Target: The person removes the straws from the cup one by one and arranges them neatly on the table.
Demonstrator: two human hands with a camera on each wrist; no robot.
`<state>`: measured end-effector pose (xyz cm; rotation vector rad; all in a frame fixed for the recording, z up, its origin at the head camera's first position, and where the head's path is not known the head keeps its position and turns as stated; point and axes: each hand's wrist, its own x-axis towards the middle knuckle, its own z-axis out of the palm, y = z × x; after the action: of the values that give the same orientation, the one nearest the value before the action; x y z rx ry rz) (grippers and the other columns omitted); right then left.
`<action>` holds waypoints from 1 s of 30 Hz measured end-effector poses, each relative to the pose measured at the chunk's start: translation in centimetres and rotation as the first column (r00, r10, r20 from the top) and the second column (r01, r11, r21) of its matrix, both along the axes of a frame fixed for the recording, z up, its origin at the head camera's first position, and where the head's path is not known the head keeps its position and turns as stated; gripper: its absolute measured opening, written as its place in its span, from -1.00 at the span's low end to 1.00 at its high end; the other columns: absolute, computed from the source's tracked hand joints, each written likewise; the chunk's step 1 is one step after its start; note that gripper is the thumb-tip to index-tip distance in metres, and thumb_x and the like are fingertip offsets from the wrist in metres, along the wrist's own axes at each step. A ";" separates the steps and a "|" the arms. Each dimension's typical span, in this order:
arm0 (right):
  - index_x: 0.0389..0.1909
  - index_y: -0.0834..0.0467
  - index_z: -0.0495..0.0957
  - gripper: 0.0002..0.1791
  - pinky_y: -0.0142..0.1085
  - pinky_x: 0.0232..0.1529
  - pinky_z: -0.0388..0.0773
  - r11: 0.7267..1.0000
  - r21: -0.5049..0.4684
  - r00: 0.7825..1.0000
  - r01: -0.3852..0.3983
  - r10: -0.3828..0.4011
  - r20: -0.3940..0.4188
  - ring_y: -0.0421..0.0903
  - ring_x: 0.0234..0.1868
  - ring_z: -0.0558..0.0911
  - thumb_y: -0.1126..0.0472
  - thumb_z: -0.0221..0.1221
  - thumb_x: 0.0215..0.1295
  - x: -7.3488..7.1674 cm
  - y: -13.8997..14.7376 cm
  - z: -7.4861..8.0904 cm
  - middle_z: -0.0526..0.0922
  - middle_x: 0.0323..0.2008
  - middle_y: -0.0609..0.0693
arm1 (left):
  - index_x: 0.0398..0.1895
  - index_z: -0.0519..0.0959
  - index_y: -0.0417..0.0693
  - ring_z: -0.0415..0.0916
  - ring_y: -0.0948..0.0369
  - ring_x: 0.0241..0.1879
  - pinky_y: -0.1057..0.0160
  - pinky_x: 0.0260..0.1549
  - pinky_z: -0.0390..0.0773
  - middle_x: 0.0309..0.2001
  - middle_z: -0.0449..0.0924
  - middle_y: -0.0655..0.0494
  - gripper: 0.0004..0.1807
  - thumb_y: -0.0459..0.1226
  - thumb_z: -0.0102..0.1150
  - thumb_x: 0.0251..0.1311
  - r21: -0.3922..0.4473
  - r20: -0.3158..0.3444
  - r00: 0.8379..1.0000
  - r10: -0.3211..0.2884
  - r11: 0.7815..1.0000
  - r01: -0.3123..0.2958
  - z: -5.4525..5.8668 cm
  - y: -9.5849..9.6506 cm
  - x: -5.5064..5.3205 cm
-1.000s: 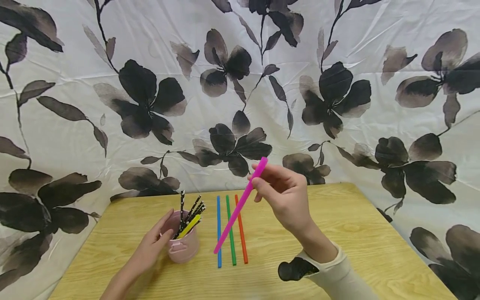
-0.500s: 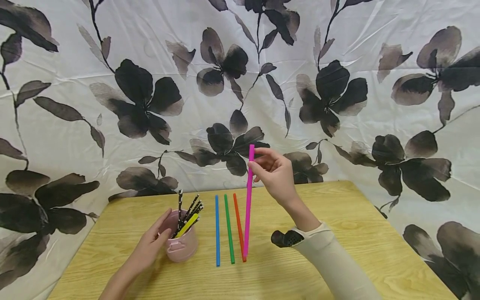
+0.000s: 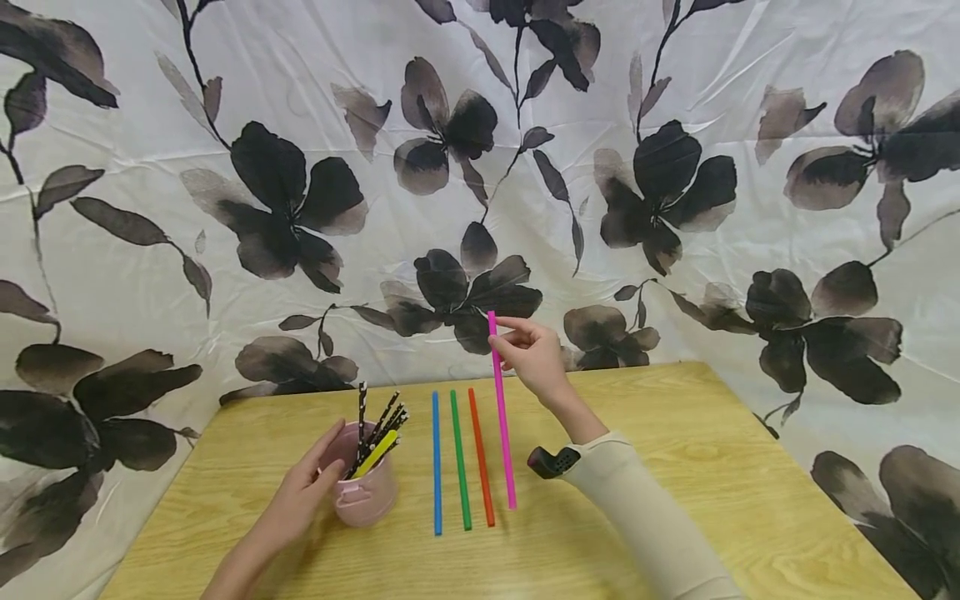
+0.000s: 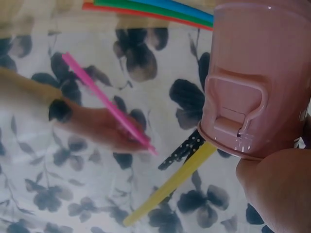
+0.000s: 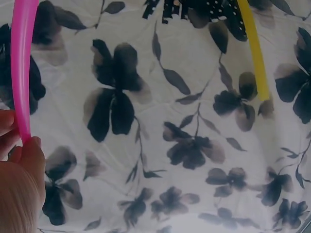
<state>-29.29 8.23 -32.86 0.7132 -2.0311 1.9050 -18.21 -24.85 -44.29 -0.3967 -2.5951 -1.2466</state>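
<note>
Hands are held apart, a pink cup (image 3: 367, 502) clasped by the left hand (image 3: 303, 486), a magenta straw (image 3: 502, 417) pinched near its top by the right hand (image 3: 536, 358), with blue straw (image 3: 437, 462), green straw (image 3: 460, 458) and red straw (image 3: 482, 458) laid between them on the counter (image 3: 720, 475), backed by floral cloth (image 3: 540, 229).

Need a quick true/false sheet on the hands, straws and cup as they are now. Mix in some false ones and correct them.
1. The right hand pinches the pink straw near one end. True.
2. The left hand holds the red straw. False: it holds the pink cup.
3. The green straw lies between the blue straw and the red straw. True.
4. The yellow straw lies flat beside the blue straw. False: it leans in the pink cup.
5. Black dotted straws stick up from the pink cup. True.
</note>
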 end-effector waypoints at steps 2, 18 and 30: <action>-0.07 0.30 0.51 -0.65 0.00 -0.48 0.51 1.000 0.006 1.000 0.004 -0.005 0.027 0.18 -0.58 0.54 0.32 0.21 0.07 -0.6 0.0 -0.8 0.60 -0.44 0.23 | 0.34 0.02 0.09 0.09 -0.01 0.17 -0.04 -0.04 0.24 0.28 0.08 -0.03 -0.45 -0.21 -0.16 0.31 -0.003 0.000 1.000 0.003 1.000 -0.003 -0.1 0.1 0.0; -0.16 0.11 0.58 -0.69 -0.02 -0.42 0.52 0.990 0.102 0.955 0.095 -0.120 0.270 -0.04 -0.58 0.58 0.17 0.27 0.02 -6.2 -0.7 -8.9 0.60 -0.53 0.05 | 0.34 0.03 0.17 0.04 0.00 0.20 -0.11 0.00 0.18 0.29 0.06 0.00 -0.46 -0.20 -0.17 0.31 0.019 0.002 1.000 0.016 1.000 -0.016 -0.3 0.3 -0.3; -0.25 0.25 0.58 -0.75 -0.15 -0.55 0.54 0.975 0.179 0.934 0.135 -0.185 0.305 0.01 -0.60 0.59 0.26 0.26 0.02 -7.0 -0.9 -12.2 0.61 -0.56 0.06 | 0.34 0.05 0.11 0.13 0.07 0.14 0.21 -0.12 0.31 0.28 0.09 0.01 -0.47 -0.20 -0.17 0.31 -0.002 0.000 0.999 0.042 0.999 -0.042 -0.1 0.5 0.0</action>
<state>-36.32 7.28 -45.03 0.2675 -2.3708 1.8810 -18.20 -24.32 -44.37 -0.3401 -2.5913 -1.2304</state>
